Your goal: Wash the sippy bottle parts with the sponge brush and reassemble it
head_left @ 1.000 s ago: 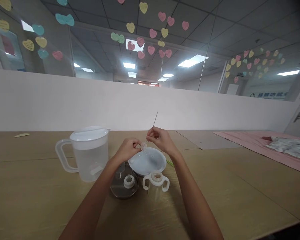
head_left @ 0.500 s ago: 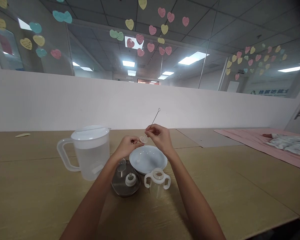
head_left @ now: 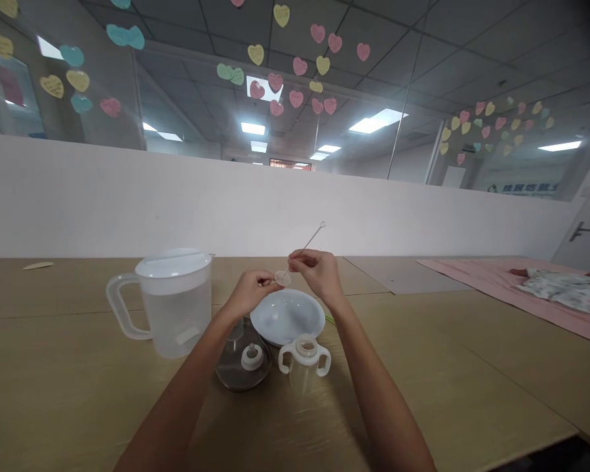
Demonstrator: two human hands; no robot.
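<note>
Over the far rim of a white bowl [head_left: 305, 321], my left hand [head_left: 250, 290] pinches a small round translucent piece [head_left: 283, 279] by its edge. My right hand [head_left: 319, 270] grips a thin wire-handled brush [head_left: 313, 237] with a looped end pointing up and right. The brush's lower end reaches the round piece; its bristles are too small to make out. In front of the bowl stands an open baby bottle [head_left: 305, 373] with two white handles. Left of it, a dark tray [head_left: 238, 380] carries a bottle nipple in a white ring [head_left: 252, 357] and a clear cap [head_left: 236, 330], partly behind my left forearm.
A lidded plastic pitcher [head_left: 177, 321] of water stands at the left, its handle outward. A green strip [head_left: 330, 319] shows right of the bowl. Pink cloth [head_left: 472, 278] with a patterned garment [head_left: 565, 288] lies far right. A white wall [head_left: 275, 210] closes off the table's back.
The brush leans further right, and its looped end sits lower. Both hands keep their hold. The whole view has shifted slightly, and a green strip now shows beside the bowl.
</note>
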